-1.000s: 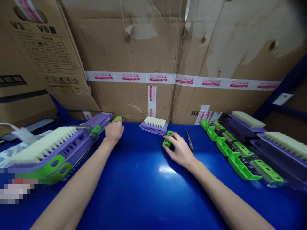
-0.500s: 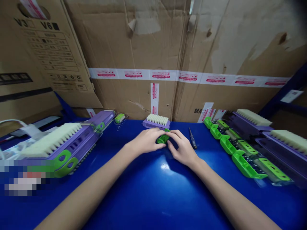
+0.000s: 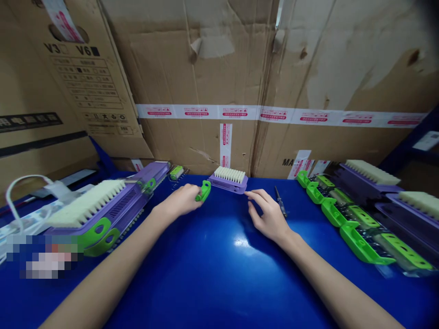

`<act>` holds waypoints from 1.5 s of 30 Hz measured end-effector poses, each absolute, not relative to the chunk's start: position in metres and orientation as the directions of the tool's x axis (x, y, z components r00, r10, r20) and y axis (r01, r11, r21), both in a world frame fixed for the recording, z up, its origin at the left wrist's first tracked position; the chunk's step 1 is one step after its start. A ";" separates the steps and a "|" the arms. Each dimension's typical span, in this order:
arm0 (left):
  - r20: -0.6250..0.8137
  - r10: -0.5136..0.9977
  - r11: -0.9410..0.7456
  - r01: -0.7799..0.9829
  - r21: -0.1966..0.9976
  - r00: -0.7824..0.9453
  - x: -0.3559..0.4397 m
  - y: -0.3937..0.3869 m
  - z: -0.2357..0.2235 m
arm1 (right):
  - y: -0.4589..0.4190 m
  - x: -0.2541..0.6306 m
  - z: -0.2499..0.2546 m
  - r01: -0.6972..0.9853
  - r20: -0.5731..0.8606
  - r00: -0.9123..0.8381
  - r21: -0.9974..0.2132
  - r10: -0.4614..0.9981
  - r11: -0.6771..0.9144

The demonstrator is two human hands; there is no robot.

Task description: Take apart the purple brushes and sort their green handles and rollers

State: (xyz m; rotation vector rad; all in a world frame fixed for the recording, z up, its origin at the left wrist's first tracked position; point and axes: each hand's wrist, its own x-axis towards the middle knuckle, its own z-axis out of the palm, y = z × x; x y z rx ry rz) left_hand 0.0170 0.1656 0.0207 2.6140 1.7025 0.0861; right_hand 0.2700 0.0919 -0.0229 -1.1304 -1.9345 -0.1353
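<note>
My left hand [image 3: 180, 202] is closed around a small green plastic handle piece [image 3: 204, 190], held just above the blue table [image 3: 212, 269]. Right behind it lies a short purple brush block with white bristles [image 3: 229, 178]. My right hand [image 3: 269, 214] hovers over the table with fingers loosely spread and nothing in them, its fingertips close to the brush block's right end. A small screwdriver [image 3: 280, 206] lies just right of that hand.
A stack of long purple brushes with green handles [image 3: 103, 205] lies at the left, a small green part [image 3: 176, 172] behind it. A row of green-and-clear parts [image 3: 353, 219] and purple brushes [image 3: 373, 178] fill the right. Cardboard boxes [image 3: 240, 82] wall off the back.
My left hand came from the left stack to the centre, met the right hand at the green piece, and now holds it alone to the left. My right hand let go and opened.
</note>
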 end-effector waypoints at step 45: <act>0.386 0.870 -0.265 0.951 -0.162 0.308 0.035 0.220 0.014 | 0.099 0.275 -0.026 0.829 0.637 -0.151 -0.335 0.756 0.448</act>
